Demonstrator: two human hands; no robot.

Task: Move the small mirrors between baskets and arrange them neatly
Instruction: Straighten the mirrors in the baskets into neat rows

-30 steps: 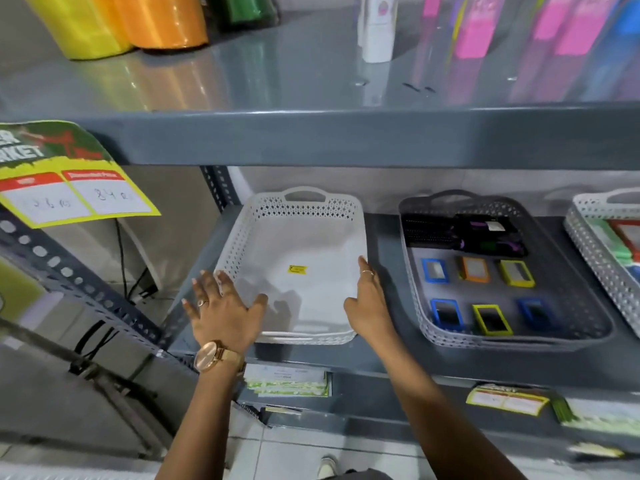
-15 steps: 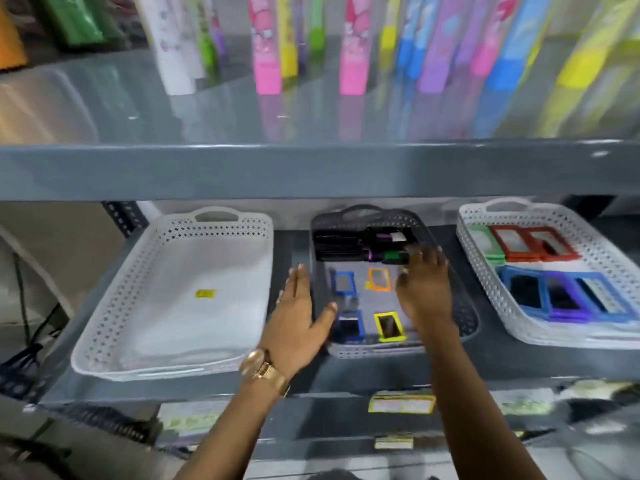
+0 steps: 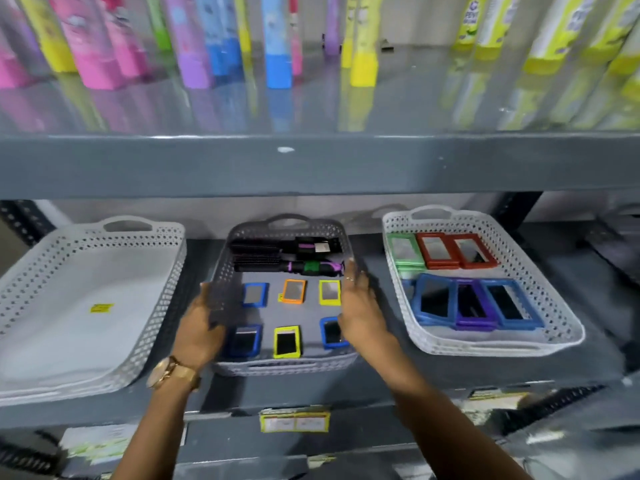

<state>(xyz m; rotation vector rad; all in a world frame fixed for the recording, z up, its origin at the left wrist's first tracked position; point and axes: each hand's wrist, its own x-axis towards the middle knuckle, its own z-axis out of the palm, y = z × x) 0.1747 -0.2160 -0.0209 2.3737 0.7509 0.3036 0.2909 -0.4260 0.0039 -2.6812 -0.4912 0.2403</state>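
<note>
Six small mirrors lie in the grey basket at twelve o'clock. My left hand and right hand, fingers spread, flank its sides, gripping nothing. Next: pinch one mirror, carry it to the empty white basket at nine o'clock.

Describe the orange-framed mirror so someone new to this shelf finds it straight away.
On the lower shelf, take the grey basket in the middle, between the two white ones. Six small mirrors lie in two rows in front of the hairbrushes. The orange-framed mirror is the back row's middle one, between blue and yellow frames, the only orange.
</note>
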